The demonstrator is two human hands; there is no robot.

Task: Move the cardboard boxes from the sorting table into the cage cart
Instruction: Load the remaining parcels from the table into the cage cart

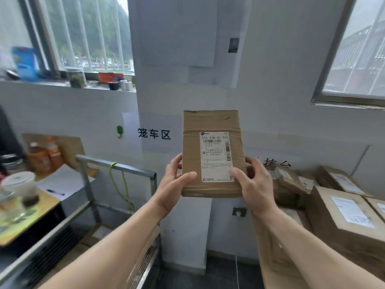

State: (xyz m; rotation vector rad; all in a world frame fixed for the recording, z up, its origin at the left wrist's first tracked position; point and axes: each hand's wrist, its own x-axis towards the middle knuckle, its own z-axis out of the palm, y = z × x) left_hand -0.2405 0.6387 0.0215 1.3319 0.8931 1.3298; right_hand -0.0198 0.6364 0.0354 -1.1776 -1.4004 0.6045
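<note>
Evidently, I had the small cardboard box lifted upright in front of the wall, label turned toward the camera, and I judged that hold was meant for reading the address before choosing where it went. My left hand gripped the lower left edge, thumb flat on the front face and the other fingers wrapped behind; my right hand mirrored it on the lower right, thumb pressed on the label's bottom corner. Both sets of fingers were closed narrowly on the box, so it hung clear of everything, well above the cage cart at lower left and apart from the stack of boxes on the right. Holding it low on both sides kept the print uncovered, apart from that 1 corner. The cart's grey rail, with a yellow-green cord looped over it, sat just left of my forearm, so I judged the drop was a short swing left and down. Much stayed unclear: the cart's floor was cut off by the frame and blurred, so I could not tell how full it was; the sorting table itself was hidden beneath the stacked boxes; the fingers behind the box were out of sight; and the label's small print was unreadable.
</note>
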